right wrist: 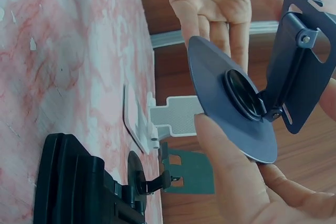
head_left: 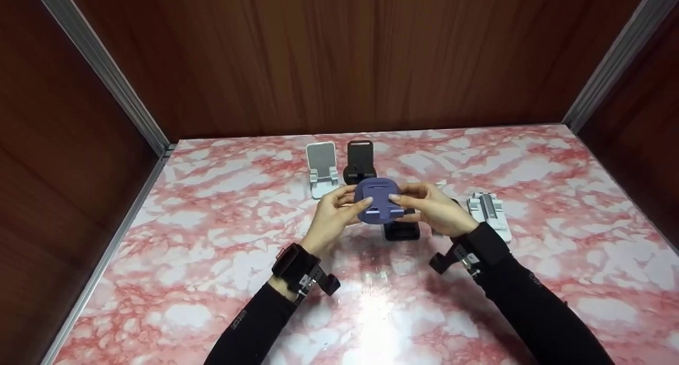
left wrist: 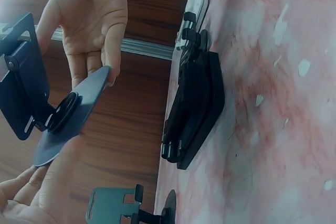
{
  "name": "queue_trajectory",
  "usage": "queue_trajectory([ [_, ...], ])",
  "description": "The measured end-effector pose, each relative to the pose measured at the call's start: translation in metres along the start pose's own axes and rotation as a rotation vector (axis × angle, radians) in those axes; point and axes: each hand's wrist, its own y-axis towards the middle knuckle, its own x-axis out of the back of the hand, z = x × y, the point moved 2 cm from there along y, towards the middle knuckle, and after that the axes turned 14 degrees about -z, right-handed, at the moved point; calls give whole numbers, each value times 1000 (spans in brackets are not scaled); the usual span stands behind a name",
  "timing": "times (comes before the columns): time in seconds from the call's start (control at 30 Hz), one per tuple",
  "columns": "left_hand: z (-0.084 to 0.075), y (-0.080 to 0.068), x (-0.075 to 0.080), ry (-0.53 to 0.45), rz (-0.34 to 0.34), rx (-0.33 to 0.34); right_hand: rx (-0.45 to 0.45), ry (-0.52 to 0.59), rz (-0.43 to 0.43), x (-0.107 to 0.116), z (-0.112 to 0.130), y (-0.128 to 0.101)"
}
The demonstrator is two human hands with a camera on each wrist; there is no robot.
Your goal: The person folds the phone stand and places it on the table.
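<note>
- A pink-marbled desk (head_left: 212, 259) sits boxed in by dark wood panels.
- The left hand (head_left: 334, 214) and right hand (head_left: 432, 208) pinch a purple phone stand (head_left: 377, 200) by its round base, above the desk.
- It looks mid-unfolding; tilting its hinged plate needs a firm base grip.
- No writing is readable.

Five phone stands are counted in all. One purple stand (head_left: 377, 200) is held above the table. Two black stands are seen: one upright (head_left: 360, 161) at the back and one folded flat (head_left: 401, 230). Two white stands are seen: one upright (head_left: 322, 168) and one lying flat (head_left: 489, 211). Two hands are counted, left (head_left: 334, 214) and right (head_left: 435, 208).
</note>
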Motion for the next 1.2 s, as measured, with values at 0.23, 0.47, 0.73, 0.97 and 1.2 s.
queue_trajectory([
  [0.23, 2, 1, 0, 12, 11, 20, 25, -59, -28, 0, -1, 1],
  [0.47, 1, 0, 1, 6, 25, 6, 32, -92, -38, 0, -1, 1],
  [0.73, 1, -1, 2, 26, 33, 11, 30, -117, -33, 0, -1, -1],
  [0.97, 2, -2, 3, 22, 51, 16, 12, -113, -64, -2, -3, -1],
  [1.2, 2, -3, 2, 6, 48, 45, 19, -111, -79, -3, -5, -1],
])
